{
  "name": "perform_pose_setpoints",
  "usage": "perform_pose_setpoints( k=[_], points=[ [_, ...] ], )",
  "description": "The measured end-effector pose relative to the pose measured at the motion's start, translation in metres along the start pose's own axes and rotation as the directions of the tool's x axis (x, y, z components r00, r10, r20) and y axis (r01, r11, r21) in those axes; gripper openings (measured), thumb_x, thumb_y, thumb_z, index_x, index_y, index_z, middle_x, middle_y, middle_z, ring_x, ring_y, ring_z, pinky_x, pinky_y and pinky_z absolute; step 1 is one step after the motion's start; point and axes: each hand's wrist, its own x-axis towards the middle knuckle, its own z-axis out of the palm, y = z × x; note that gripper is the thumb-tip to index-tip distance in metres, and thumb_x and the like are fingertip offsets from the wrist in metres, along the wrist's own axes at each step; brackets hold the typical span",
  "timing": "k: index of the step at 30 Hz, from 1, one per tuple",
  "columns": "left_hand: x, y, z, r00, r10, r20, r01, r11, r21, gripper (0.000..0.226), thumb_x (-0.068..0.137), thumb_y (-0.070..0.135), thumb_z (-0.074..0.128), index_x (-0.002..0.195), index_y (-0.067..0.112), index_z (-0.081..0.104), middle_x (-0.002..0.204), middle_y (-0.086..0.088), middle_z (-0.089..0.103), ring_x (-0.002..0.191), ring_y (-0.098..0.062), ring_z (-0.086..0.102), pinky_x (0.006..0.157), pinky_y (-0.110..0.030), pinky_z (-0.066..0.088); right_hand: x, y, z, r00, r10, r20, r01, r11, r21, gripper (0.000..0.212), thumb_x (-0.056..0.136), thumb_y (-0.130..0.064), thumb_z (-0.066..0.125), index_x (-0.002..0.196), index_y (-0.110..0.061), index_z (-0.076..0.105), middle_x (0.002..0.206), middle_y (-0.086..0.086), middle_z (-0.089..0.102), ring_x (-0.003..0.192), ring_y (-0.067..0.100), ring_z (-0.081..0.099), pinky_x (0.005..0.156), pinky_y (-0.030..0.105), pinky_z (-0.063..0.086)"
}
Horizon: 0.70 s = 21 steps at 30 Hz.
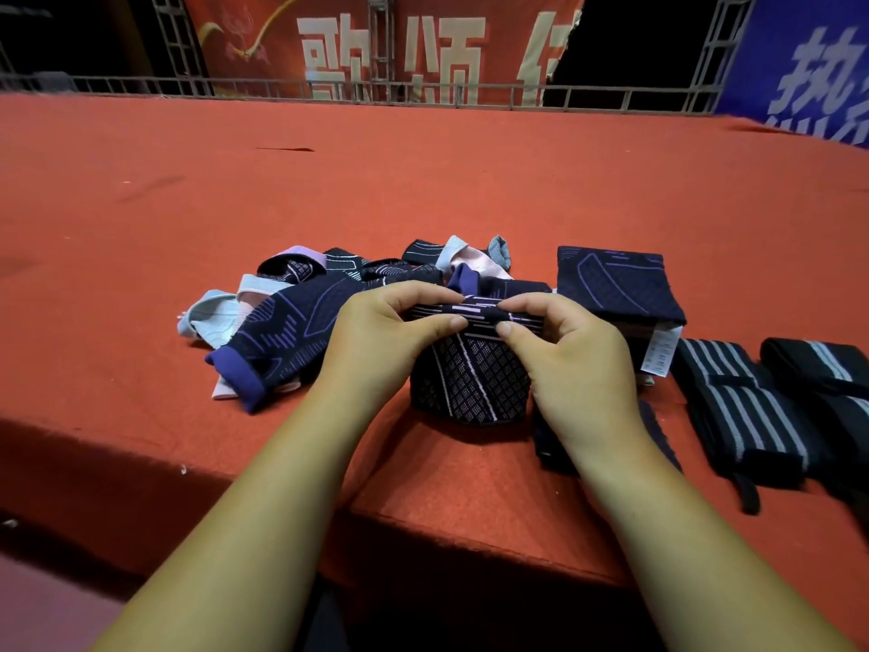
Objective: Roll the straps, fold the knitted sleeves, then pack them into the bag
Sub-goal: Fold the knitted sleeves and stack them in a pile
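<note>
Left grip [385, 331] and right grip [573, 350], fingers curled, pinch top fold of dark navy diamond-patterned knitted sleeve [470, 383] near front edge of red felt desk [423, 181] | unfolded sleeve pile [291, 312] left | folded navy sleeve [616, 284], black grey-striped straps [743, 407] right

On the counter [423, 181], near its front edge, a knitted sleeve [470, 383] lies between the left grip [381, 336] and right grip [578, 355], which pinch its far end. A pile of sleeves [291, 322] lies behind it to the left, a folded sleeve [616, 289] behind it to the right, and two straps [743, 407] side by side farther right.
</note>
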Motion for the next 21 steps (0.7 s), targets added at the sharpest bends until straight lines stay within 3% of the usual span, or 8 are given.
perform_pose_setpoints(
  k=[3,7,10,15,18,21],
  points=[
    [0.0000,-0.0008,0.0011,0.998,0.064,-0.021,-0.063,0.997,0.045,0.023,0.081,0.020,0.091,0.097,0.035,0.086,0.098,0.005,0.076,0.095,-0.017,0.075,0.088,-0.052,0.061,-0.0007,0.0007,-0.0008,1.000,-0.010,-0.024,0.009,0.999,-0.033,0.020,0.092,-0.015,0.082,0.103,-0.032,0.080,0.099,-0.016,0.080,0.096,0.003,0.074,0.091,0.034,0.060],
    [-0.0006,0.0016,0.0008,0.988,0.153,-0.018,-0.151,0.984,0.097,0.023,0.081,0.019,0.091,0.097,0.034,0.085,0.098,0.002,0.069,0.099,-0.011,0.067,0.094,-0.039,0.055,-0.0008,-0.0019,-0.0031,0.998,-0.066,0.023,0.068,0.992,-0.104,0.029,0.092,-0.015,0.080,0.116,-0.032,0.077,0.108,-0.018,0.078,0.104,0.000,0.072,0.097,0.030,0.057],
    [0.0005,0.0025,-0.0008,0.987,0.161,-0.030,-0.156,0.980,0.121,0.022,0.081,0.024,0.092,0.095,0.040,0.085,0.095,0.005,0.059,0.095,-0.009,0.062,0.085,-0.030,0.050,0.0020,0.0004,-0.0041,0.994,-0.103,0.041,0.109,0.982,-0.157,0.024,0.093,-0.020,0.080,0.113,-0.033,0.079,0.106,-0.014,0.077,0.104,0.003,0.071,0.097,0.033,0.056],
    [0.0047,-0.0009,-0.0042,0.976,0.214,-0.031,-0.199,0.946,0.256,0.018,0.080,0.042,0.090,0.090,0.040,0.075,0.105,0.006,0.055,0.109,-0.017,0.058,0.090,-0.029,0.047,0.0028,0.0047,-0.0041,0.992,-0.125,0.019,0.126,0.967,-0.223,0.014,0.095,-0.026,0.080,0.106,-0.033,0.077,0.105,-0.008,0.056,0.096,0.001,0.059,0.088,0.014,0.044],
    [0.0013,-0.0025,-0.0051,0.992,0.118,0.043,-0.121,0.989,0.087,0.020,0.087,0.037,0.086,0.093,0.029,0.069,0.110,-0.001,0.066,0.102,-0.009,0.063,0.087,-0.026,0.048,0.0039,0.0034,-0.0053,0.991,-0.121,0.061,0.132,0.966,-0.222,0.011,0.099,-0.029,0.075,0.109,-0.031,0.071,0.114,-0.007,0.057,0.105,0.006,0.059,0.095,0.017,0.043],
    [-0.0033,-0.0050,-0.0024,0.986,-0.019,0.168,0.037,0.994,-0.106,0.019,0.096,0.027,0.080,0.100,0.015,0.065,0.096,-0.003,0.072,0.087,-0.012,0.062,0.079,-0.034,0.048,0.0036,0.0005,-0.0069,0.995,-0.059,0.083,0.070,0.987,-0.142,0.006,0.104,-0.031,0.069,0.107,-0.030,0.065,0.102,-0.011,0.071,0.094,0.000,0.065,0.085,0.021,0.048]
  ],
)
